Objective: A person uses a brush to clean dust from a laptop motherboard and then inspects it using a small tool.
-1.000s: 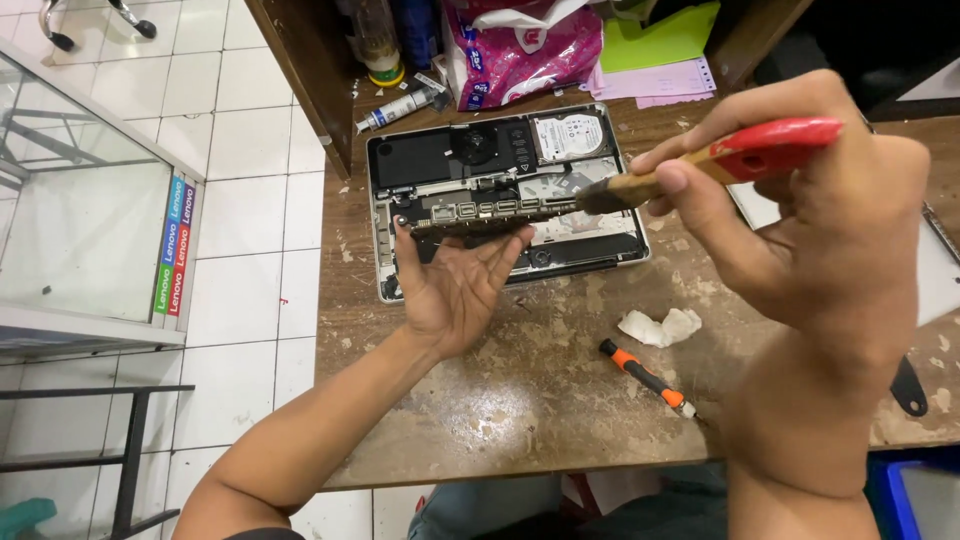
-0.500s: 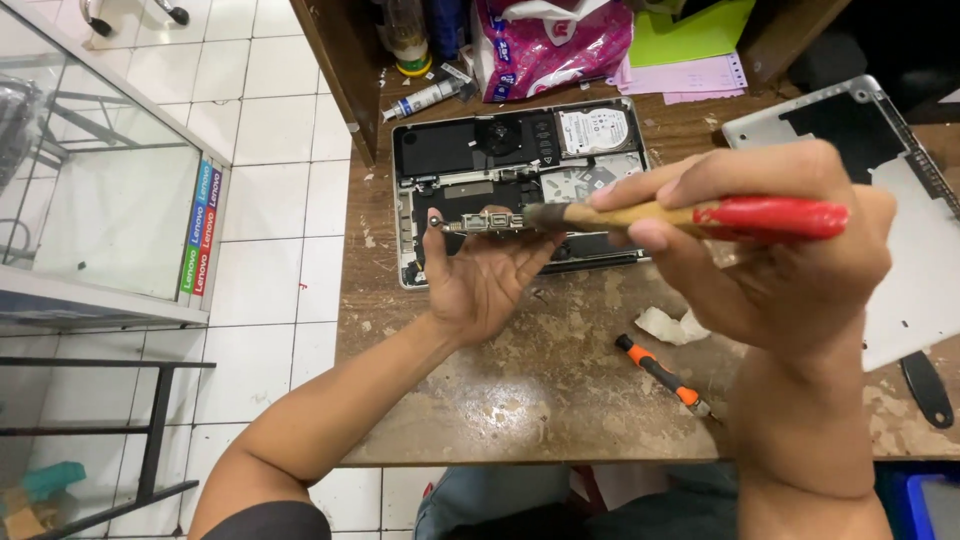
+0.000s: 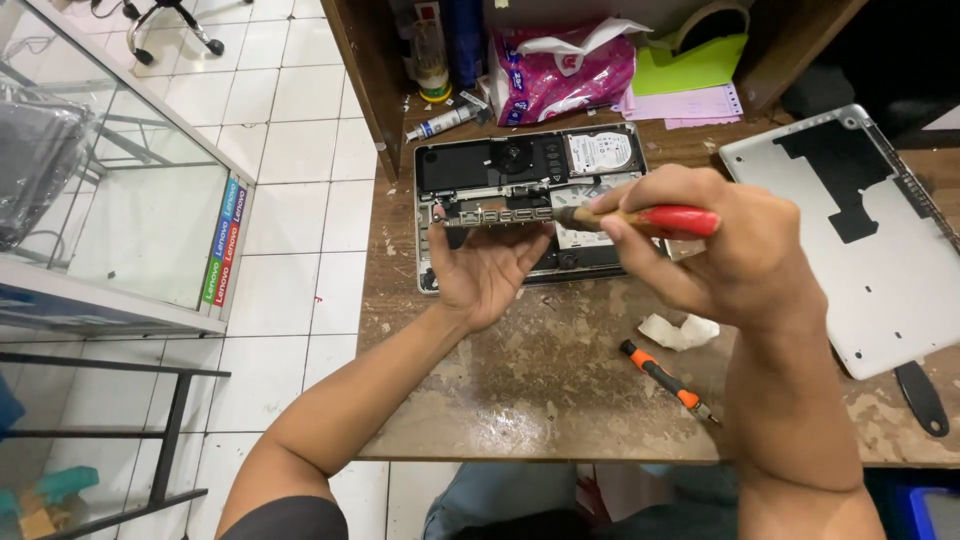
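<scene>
Resting edge-up in the left hand, circuit board meets the right hand's brush.

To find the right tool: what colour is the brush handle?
Red, on the brush in the right hand; head view.

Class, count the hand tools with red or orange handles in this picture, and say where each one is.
2. The red-handled brush is in the right hand, over the open laptop. The orange screwdriver lies on the table near the front edge. Others may be hidden behind the arms.
</scene>
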